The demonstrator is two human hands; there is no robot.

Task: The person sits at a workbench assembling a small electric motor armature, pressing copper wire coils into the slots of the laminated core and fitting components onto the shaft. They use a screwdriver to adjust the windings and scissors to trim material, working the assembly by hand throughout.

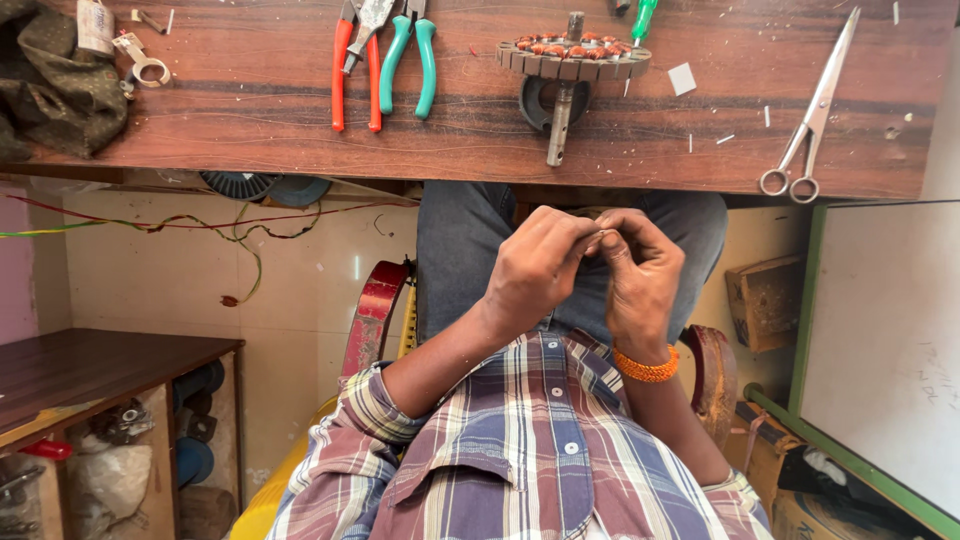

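Observation:
My left hand [540,270] and my right hand [640,280] are held together over my lap, just below the wooden table's [250,125] near edge. Their fingertips meet and pinch a small pale piece [600,237], mostly hidden by the fingers; I cannot tell what it is. An orange beaded band sits on my right wrist. On the table directly beyond the hands stands a round fan stator [572,55] with copper windings on a metal shaft.
Red-handled pliers [350,65] and teal-handled pliers [410,55] lie left of the stator, scissors [815,110] at the right, a green screwdriver [643,15] at the back. A dark cloth [50,85] fills the left corner. A low wooden shelf [100,375] stands left, a white board [885,340] right.

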